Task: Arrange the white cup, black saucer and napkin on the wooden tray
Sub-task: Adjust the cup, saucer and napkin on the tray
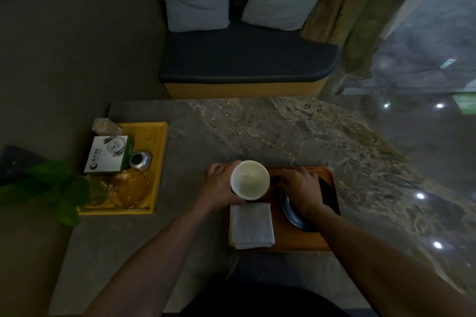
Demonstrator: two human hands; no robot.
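The white cup [249, 179] is empty and upright, gripped from its left side by my left hand [220, 185] over the left end of the wooden tray [296, 239]. On the tray's right part lies the black saucer [293, 215], with my right hand [301, 186] resting on it, fingers curled over its far rim. A folded white napkin [251, 225] lies on the tray's left part, just below the cup. Whether the cup touches the tray is hidden.
The stone table [257, 131] also carries a yellow tray [159, 152] at the left with a white box [108, 154], a small silver object [140, 161] and glass dishes [128, 188]. Green leaves [51, 188] overhang its left edge. A cushioned bench [247, 59] stands beyond.
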